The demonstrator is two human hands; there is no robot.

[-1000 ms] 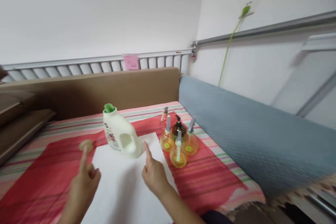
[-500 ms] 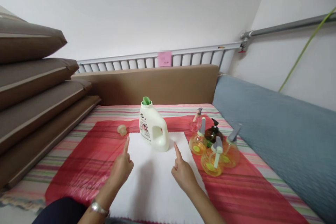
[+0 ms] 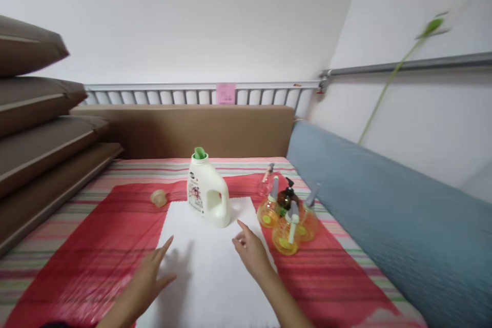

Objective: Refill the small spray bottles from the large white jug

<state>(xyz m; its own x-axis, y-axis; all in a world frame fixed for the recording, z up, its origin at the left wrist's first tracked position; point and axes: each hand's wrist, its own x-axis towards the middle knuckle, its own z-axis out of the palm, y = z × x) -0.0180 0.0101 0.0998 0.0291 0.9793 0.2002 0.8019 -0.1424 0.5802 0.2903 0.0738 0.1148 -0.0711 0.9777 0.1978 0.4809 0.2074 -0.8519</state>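
Observation:
A cream detergent jug (image 3: 205, 195) stands upright, its green pouring spout (image 3: 199, 154) uncovered, on the far part of a white sheet (image 3: 215, 277). My left hand (image 3: 149, 271) hovers at the sheet's left edge, thumb and index finger spread, holding nothing. My right hand (image 3: 251, 251) is raised over the right side of the sheet, index finger stretched toward the jug's base and the other fingers partly bent; nothing is in it. Neither hand touches the jug. A pale translucent cap (image 3: 158, 198) lies on the red cloth left of the jug.
Several spray bottles with yellow liquid (image 3: 285, 236) and a dark pump bottle (image 3: 287, 197) stand right of the sheet on the red cloth (image 3: 115, 230). Brown cushions (image 3: 49, 133) are stacked at left. A blue padded panel (image 3: 346, 179) borders the right; a brown panel (image 3: 192, 130) borders the back.
Both hands have gone from pointing with the index finger to looser, more spread fingers. The left hand has drawn lower, away from the jug. The whole view has shifted, moving the scene left.

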